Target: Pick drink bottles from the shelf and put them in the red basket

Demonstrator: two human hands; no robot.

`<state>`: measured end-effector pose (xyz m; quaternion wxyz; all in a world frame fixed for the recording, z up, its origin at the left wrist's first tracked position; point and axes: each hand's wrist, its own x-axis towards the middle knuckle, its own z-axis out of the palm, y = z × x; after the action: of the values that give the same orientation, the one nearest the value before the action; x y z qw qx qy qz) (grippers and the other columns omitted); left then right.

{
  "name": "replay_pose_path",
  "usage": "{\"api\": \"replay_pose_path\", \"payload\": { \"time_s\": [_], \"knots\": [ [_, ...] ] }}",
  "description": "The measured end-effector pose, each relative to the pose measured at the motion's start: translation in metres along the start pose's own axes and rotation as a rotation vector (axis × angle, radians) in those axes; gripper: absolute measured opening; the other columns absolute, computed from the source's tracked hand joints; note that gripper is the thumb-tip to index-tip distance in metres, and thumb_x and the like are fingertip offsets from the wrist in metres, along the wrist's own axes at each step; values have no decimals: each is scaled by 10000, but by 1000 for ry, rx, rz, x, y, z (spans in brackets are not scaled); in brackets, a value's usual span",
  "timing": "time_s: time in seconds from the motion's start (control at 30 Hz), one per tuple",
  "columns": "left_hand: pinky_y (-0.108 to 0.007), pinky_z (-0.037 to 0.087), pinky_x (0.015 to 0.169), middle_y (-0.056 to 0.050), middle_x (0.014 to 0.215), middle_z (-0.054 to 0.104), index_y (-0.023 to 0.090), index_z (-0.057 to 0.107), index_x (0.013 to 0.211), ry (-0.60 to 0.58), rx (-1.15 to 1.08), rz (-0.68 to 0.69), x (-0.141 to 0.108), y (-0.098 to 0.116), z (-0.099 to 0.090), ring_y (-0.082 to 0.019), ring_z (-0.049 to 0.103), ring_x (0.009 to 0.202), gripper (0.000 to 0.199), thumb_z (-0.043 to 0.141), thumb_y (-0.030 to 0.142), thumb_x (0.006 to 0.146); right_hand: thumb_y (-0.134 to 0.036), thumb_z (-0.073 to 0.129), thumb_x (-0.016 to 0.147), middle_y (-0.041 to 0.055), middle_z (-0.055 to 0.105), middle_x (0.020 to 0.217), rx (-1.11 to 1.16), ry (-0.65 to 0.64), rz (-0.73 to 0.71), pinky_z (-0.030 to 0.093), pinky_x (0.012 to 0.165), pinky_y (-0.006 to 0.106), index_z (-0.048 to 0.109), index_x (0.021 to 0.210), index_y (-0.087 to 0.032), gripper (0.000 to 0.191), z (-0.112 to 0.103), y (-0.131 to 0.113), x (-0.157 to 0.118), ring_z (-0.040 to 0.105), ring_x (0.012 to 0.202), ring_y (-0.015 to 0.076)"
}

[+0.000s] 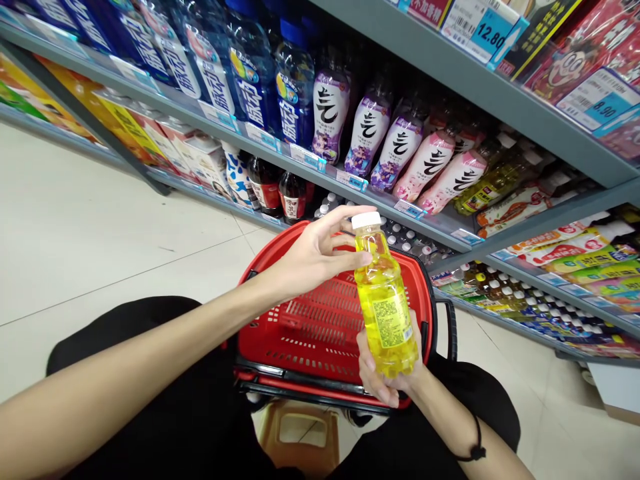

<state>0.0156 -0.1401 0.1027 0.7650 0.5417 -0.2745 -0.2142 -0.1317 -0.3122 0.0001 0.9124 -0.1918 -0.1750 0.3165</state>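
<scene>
head camera: what are the two hands up to?

the right hand point(375, 377) cups the base of a bottle of yellow drink point(387, 300), fingers curled round it. the left hand point(323, 250) is loosely spread at the neck, thumb against it, other fingers near the white cap point(367, 220).

which step is that, would you say?

handling the bottle over the red shopping basket point(260, 347), its fine-print label point(393, 327) turned to the viewer, i'd judge. any next move would call for a firm right hand, as the left looks slack.

and the counts, going outward?

one bottle held, one basket, one tan stool point(300, 457) on its near side. on the shelf point(437, 230), front row: three purple-labelled bottles point(331, 110), two pink-labelled bottles point(431, 163). the blue-capped bottles point(295, 93) left of those are too crowded to count.
</scene>
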Motion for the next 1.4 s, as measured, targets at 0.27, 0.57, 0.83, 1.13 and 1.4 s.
{"api": "replay_pose_path", "payload": {
  "time_s": [0.27, 0.57, 0.83, 1.13, 1.4],
  "knots": [
    [-398, 502, 1039, -107, 1293, 671, 236, 560, 1432, 12, -203, -84, 15, -10, -15, -253, 649, 1164, 683, 832, 216, 806, -716, 517, 813, 181, 702, 919, -31, 303, 26, 465, 355, 245, 562, 1278, -90, 781, 22, -18, 11, 680, 686, 270],
    [-521, 414, 1157, -229, 1375, 611, 61, 474, 1434, 117, -462, -147, 25, -7, -25, -345, 601, 1280, 632, 576, 429, 930, -374, 805, 861, 128, 652, 1140, -803, 804, -373, 581, 554, 312, 475, 1408, -204, 661, 14, -5, 10, 645, 702, 179],
    [-536, 397, 1174, -268, 1471, 519, 15, 475, 1436, 142, -479, -151, 21, 2, -26, -406, 557, 1325, 759, 476, 567, 915, -240, 812, 853, 132, 567, 1285, -1961, 928, -742, 524, 994, 523, 457, 1471, -236, 713, 1, -28, -8, 585, 1172, 302],
    [-543, 419, 1161, -257, 1454, 540, 19, 537, 1398, 167, -454, -132, 20, 3, -20, -412, 533, 1349, 759, 460, 593, 908, -60, 682, 910, 200, 546, 1331, -2503, 572, -926, 517, 973, 552, 359, 1579, -176, 753, -1, -56, -19, 519, 1247, 337],
    [-474, 385, 1208, -212, 1456, 556, 58, 579, 1373, 154, -405, -61, 17, 1, -16, -348, 515, 1381, 678, 523, 554, 914, -282, 839, 828, 143, 573, 1335, -1648, 924, -628, 566, 963, 442, 411, 1506, -244, 802, -3, -36, -5, 616, 1199, 285]
  ]
}}
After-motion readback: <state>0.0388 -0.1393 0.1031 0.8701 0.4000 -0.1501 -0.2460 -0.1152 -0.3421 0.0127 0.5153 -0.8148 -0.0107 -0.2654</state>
